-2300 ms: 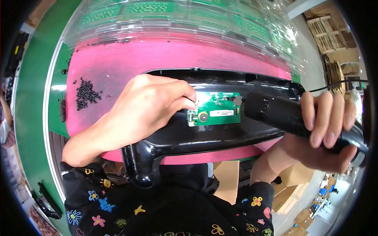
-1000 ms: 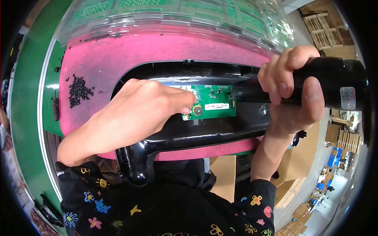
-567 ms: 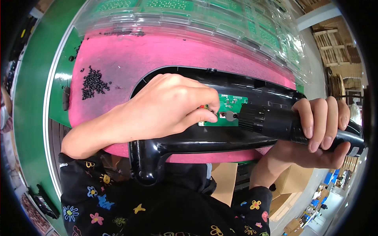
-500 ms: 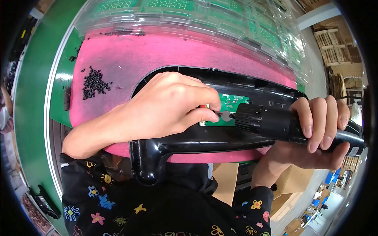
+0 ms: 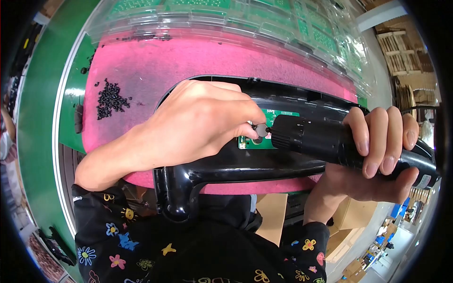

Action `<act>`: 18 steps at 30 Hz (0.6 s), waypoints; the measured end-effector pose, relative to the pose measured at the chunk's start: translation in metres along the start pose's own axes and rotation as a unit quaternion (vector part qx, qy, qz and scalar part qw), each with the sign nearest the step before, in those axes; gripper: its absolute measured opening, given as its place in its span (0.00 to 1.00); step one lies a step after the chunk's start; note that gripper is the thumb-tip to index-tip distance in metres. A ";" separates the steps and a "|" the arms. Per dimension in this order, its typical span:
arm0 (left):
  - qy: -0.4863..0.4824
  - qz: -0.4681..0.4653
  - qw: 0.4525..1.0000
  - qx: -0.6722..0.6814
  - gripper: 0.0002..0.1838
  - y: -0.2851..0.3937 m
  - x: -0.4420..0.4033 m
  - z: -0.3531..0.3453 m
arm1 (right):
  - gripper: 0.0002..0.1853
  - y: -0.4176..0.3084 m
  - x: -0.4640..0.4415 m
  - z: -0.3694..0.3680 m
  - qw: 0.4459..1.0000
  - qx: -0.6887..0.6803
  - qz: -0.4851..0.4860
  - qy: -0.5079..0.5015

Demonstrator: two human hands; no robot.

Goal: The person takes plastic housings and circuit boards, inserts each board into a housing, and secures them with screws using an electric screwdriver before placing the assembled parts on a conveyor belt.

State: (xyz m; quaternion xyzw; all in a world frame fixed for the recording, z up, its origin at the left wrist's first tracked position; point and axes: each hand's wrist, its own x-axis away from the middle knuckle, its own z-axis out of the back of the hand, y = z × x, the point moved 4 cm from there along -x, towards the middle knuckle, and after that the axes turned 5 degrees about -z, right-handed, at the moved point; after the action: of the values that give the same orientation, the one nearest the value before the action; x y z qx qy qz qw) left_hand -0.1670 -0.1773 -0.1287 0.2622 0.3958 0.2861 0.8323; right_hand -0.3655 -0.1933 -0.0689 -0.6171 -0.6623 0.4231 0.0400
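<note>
My right hand (image 5: 377,151) is wrapped round a black electric screwdriver (image 5: 306,134) lying nearly level, its nose pointing left. A round grey disc (image 5: 262,130) sits on its bit. At the bit's tip, the thumb and forefinger of my left hand (image 5: 207,118) are pinched together on a tiny dark screw, mostly hidden by the fingers. Right below the fingertips is a green circuit board (image 5: 250,143), partly covered by my hand and the screwdriver. It lies inside a long black plastic housing (image 5: 250,162) with a tube-like end at the lower left.
A pile of small black screws (image 5: 111,100) lies on the pink mat (image 5: 146,61) at left. Clear plastic trays (image 5: 226,23) with green boards stand along the back. A dark roll (image 5: 79,119) rests at the mat's left edge. Cardboard boxes (image 5: 271,219) stand below the table edge.
The screwdriver has shifted a little left and up, its bit now closer to my left fingertips. My left hand has moved slightly up and left, still pinched.
</note>
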 end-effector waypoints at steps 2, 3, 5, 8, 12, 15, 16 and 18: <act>0.005 -0.004 1.000 0.015 0.10 -0.001 0.000 0.000 | 0.17 0.000 0.000 0.001 1.000 0.006 -0.010 -0.010; 0.004 -0.004 1.000 0.015 0.10 -0.001 0.000 0.000 | 0.17 0.000 0.000 0.001 1.000 0.009 -0.014 -0.015; 0.009 -0.009 1.000 0.010 0.09 -0.001 -0.001 0.001 | 0.17 0.001 0.000 0.001 0.999 0.010 -0.026 -0.026; 0.058 0.036 0.998 0.013 0.08 0.002 0.001 0.007 | 0.17 0.001 0.000 0.003 0.999 0.020 -0.032 -0.039; 0.060 0.059 0.995 -0.058 0.07 0.004 -0.001 0.013 | 0.20 0.004 0.000 0.005 0.986 0.152 -0.049 -0.046; -0.045 0.091 0.992 -0.078 0.07 0.001 0.003 0.004 | 0.20 0.008 -0.002 0.005 0.979 0.192 -0.055 -0.040; -0.043 0.092 0.992 -0.079 0.07 0.001 0.004 0.005 | 0.20 0.010 -0.003 0.005 0.977 0.201 -0.057 -0.054; -0.110 0.096 0.983 -0.106 0.07 0.002 0.007 0.003 | 0.20 0.012 -0.003 0.006 0.974 0.209 -0.060 -0.069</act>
State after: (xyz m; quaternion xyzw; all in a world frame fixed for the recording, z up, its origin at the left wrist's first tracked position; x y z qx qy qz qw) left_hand -0.1613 -0.1722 -0.1289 0.2390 0.2418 0.3747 0.8626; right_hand -0.3587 -0.2006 -0.0785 -0.5234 -0.5959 0.5909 0.1477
